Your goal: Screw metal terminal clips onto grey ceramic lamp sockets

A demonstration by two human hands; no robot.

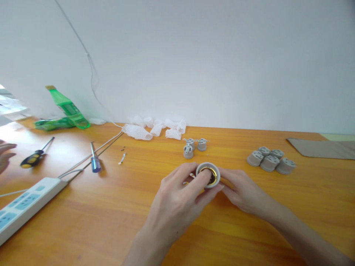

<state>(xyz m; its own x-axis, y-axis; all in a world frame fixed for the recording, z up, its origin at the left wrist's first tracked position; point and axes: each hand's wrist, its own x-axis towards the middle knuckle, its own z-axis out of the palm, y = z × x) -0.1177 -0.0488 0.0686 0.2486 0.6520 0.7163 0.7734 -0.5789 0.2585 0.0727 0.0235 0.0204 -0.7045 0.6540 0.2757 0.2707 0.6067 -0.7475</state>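
Observation:
A white ceramic lamp socket (208, 174) with a brass threaded insert rests between both my hands, near the middle of the wooden table (111, 229). My left hand (177, 201) curls around its left side, fingers closed on it. From the right, my right hand (242, 192) grips the same socket with closed fingers. A small brass part (192, 175) shows just under my left fingers. Beyond the socket stand three small grey socket parts (193, 146).
Several grey socket bases (270, 160) sit at the right. White foam nets (155, 129) lie by the wall. Two screwdrivers (94, 159) (35, 156), a power strip (23, 207), a green bottle (69, 108) and another person's hand (5, 155) are at the left. Brown paper (324, 147) lies far right.

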